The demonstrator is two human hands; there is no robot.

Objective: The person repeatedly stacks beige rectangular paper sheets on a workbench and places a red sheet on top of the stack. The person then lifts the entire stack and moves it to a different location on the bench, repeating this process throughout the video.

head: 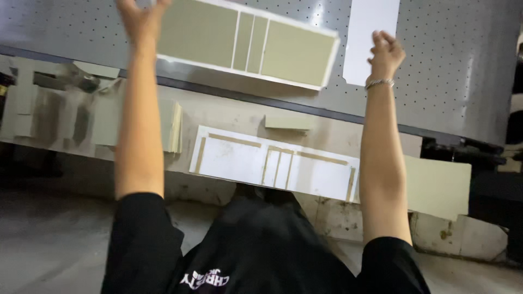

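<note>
Both arms reach across the perforated table [447, 65]. The left hand [139, 16] is at the left end of the white frame [248, 41] with the olive panels, fingers spread, partly cut off by the picture edge, so I can't tell if it's actually gripping. The right hand [385, 53] has its fingers curled loosely beside a white sheet [370, 38], seemingly touching its edge. Frame looks like thin card: light, floppy, easy to crease. I'd hold it at both ends.
</note>
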